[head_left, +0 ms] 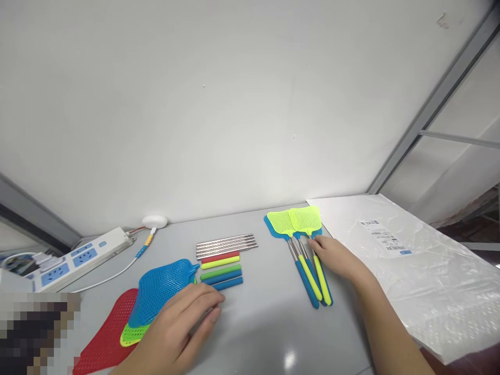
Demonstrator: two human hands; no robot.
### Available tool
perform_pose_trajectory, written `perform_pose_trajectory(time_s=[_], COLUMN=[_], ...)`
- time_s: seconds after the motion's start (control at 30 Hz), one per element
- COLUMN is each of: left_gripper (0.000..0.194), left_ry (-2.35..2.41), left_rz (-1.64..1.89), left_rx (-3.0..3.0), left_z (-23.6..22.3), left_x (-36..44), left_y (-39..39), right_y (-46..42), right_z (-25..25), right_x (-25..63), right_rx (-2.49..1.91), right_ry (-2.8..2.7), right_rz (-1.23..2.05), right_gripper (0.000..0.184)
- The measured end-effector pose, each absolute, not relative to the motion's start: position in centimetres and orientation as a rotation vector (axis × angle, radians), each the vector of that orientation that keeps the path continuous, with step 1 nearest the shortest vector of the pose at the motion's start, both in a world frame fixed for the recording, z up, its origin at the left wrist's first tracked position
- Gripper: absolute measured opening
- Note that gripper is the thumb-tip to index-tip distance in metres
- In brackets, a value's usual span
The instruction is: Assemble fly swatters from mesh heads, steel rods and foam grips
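My right hand (332, 255) reaches to the assembled fly swatters, its fingers closed at the shaft of the rightmost yellow fly swatter (307, 219). Several of these swatters lie overlapped side by side, with yellow and blue heads, metal shafts and blue or yellow grips (307, 284). Over the table, my left hand (183, 317) is loosely bent, thumb apart from the fingers, with nothing seen in it. It partly covers loose swatter heads: a blue head (160, 291), a yellow-green head (130, 335) and a red head (107, 336).
Several metal rods (224, 245) lie in a row behind coloured handle tubes (221, 272). A white power strip (86, 258), a cable (117, 276) and a round white device (154, 222) sit at the left. A white plastic package (410, 271) covers the right side, and a wall (242, 130) rises behind.
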State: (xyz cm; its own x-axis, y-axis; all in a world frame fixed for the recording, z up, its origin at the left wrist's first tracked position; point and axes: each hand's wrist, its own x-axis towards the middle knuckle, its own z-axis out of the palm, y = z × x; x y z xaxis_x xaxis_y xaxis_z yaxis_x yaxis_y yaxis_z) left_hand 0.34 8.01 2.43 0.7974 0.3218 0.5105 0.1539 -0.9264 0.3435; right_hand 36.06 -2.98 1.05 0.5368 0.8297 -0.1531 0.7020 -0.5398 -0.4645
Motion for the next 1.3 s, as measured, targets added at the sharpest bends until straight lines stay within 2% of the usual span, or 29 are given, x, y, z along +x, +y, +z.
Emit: perform_pose_trajectory(time_s=[0.3,0.63,0.83,1.07,1.3], left_gripper=[0.018,0.016,0.019,0.022,0.027], left_ry=[0.277,0.264,0.451,0.746,0.754], left_rz=[0.738,0.736,0.677,0.52,0.517], left_rx=[2.755,2.792,2.812,2.959,2.971], left_z=[2.4,2.8,2.8,3.4,3.1], left_x=[0.1,0.2,0.1,0.2,-0.2], left_y=[8.4,8.4,8.7,8.9,8.9], right_y=[-2.7,-3.2,-2.5,-0.8,4.3], right_z=[1.4,2.3,2.7,5.0,6.9], right_x=[34.7,34.0,31.8,27.2,25.9], right_rx=[-2.516,-2.546,-2.419,-2.191,-2.029], right_ry=[-1.259,-1.264,-1.304,-1.787,-2.256], right_rz=[0.359,0.337,0.147,0.213,0.224], right_gripper=[0.041,0.043,0.039,0.033,0.029])
